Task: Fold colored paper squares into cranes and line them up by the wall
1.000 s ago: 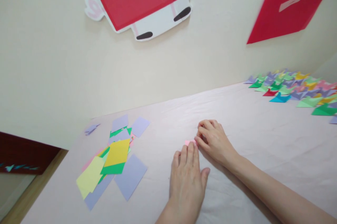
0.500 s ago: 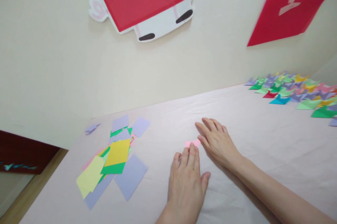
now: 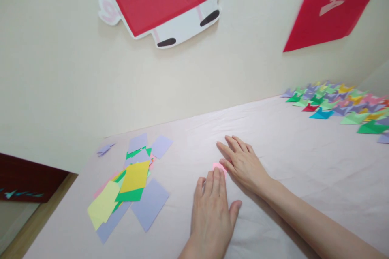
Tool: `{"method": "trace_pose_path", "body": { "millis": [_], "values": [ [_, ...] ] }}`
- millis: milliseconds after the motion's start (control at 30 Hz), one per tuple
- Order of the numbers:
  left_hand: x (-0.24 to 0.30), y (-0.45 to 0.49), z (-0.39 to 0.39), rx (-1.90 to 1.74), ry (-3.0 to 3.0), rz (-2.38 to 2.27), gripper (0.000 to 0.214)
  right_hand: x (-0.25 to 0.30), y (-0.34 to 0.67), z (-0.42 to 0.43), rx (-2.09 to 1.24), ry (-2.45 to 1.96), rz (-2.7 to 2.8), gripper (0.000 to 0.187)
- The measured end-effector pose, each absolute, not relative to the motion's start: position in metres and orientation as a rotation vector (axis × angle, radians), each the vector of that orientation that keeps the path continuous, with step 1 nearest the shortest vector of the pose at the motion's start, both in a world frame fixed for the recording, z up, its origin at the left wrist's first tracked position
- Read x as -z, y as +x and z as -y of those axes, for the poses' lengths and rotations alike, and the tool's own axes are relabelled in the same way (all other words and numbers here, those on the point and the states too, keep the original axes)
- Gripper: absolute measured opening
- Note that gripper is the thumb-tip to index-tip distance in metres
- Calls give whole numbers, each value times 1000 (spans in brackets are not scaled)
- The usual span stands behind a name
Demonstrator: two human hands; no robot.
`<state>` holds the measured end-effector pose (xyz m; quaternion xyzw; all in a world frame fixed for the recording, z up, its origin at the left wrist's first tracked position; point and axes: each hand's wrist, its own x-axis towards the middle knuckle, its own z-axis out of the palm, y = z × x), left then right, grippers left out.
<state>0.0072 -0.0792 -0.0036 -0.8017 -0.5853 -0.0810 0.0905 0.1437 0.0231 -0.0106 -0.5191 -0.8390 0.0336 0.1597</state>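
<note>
So both hands are flat on the table [image 3: 291, 149], palms down, not gripping anything. My left hand [image 3: 212, 210] has its fingertips right at the near edge of the little pink paper [image 3: 218, 166]. My right hand [image 3: 244, 165] lies spread just beside it, fingers stretched out, its lower fingers touching the paper's right side. The paper is mostly covered, so I can't really tell how it's folded. It sits roughly mid-table between my two hands. Off to my left is a loose pile of coloured sheets [image 3: 135, 176], and the folded pieces [image 3: 340, 103] are well apart at the far right by the wall.
</note>
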Motion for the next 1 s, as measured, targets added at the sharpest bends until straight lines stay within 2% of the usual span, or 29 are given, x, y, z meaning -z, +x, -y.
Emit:
{"method": "trace_pose_path", "body": {
  "millis": [333,600,1000],
  "values": [
    [8,-1,89,226,-2268,1787,59,9,151,-27,-30,-1550,2401,45],
    [9,24,59,210,-2330,1850,91,10,150,-26,-3,-1548,2380,46],
    [4,3,77,105,-2348,1883,97,12,150,-25,16,-1550,2386,44]
  ]
}}
